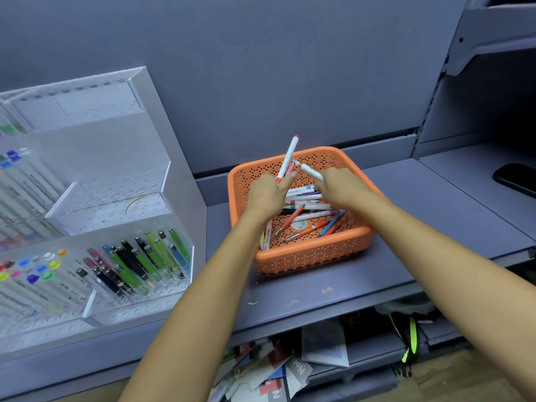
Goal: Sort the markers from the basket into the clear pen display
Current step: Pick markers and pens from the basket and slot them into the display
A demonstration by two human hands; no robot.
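An orange perforated basket (316, 252) sits on the grey shelf and holds several loose markers and pens (307, 214). Both hands are over it. My left hand (268, 195) grips a white marker with red ends (288, 158) that sticks up and away from me, plus a pinkish one beside it. My right hand (342, 185) holds a white marker (311, 171) pointing left toward the other hand. The clear pen display (95, 216) stands at the left, with several green, black, blue and pink pens in its lower tier.
A dark phone (516, 179) lies on the shelf at the far right. Below the shelf edge are scattered papers (275, 369) and a black item with neon-green trim (412, 338). The grey back wall rises right behind the basket.
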